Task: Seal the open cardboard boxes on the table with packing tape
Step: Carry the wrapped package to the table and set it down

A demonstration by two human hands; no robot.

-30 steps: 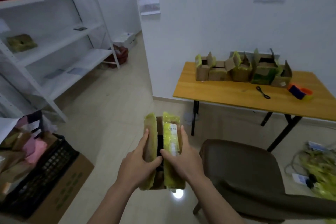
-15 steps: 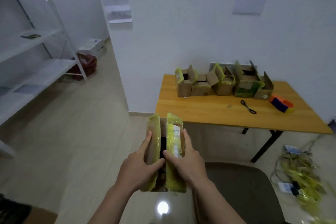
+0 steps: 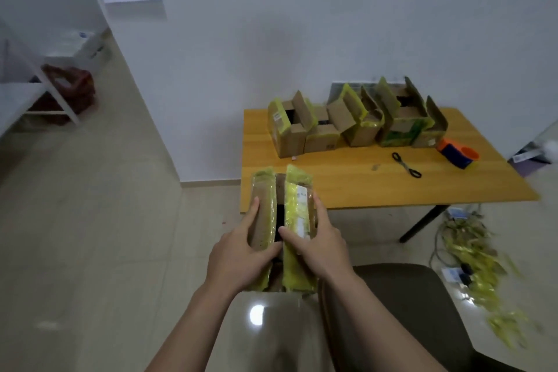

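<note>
Two hands carry one cardboard box (image 3: 297, 220) in the air, over the floor and just short of the near edge of the table (image 3: 332, 187), so it is not yet among the task's other boxes. The left hand (image 3: 241, 254) clasps the box's left side, its fingers (image 3: 255, 208) laid long along the outer edge of the left flap and the thumb tucked toward the middle gap. The right hand (image 3: 323, 244) mirrors it, thumb lying across the yellow-taped right flap and fingers running up the far side. Both hands are closed around the box and squeeze it between them. The hold seems meant to keep the two top flaps pushed down and nearly together, though a dark slit shows between them. Both forearms reach forward from the bottom of the view and converge on the box, wrists roughly level.

On the table, a row of open boxes (image 3: 353, 127) stands along the wall side, flaps up, several wrapped in old yellow tape. That likely leaves the front of the table as working room. An orange-and-blue tape dispenser (image 3: 457, 154) lies at the right end of the row, and a small black tool (image 3: 406, 164), perhaps scissors, lies in front. A dark chair (image 3: 407, 311) stands below the right forearm, and yellow tape scraps (image 3: 471, 257) litter the floor.
</note>
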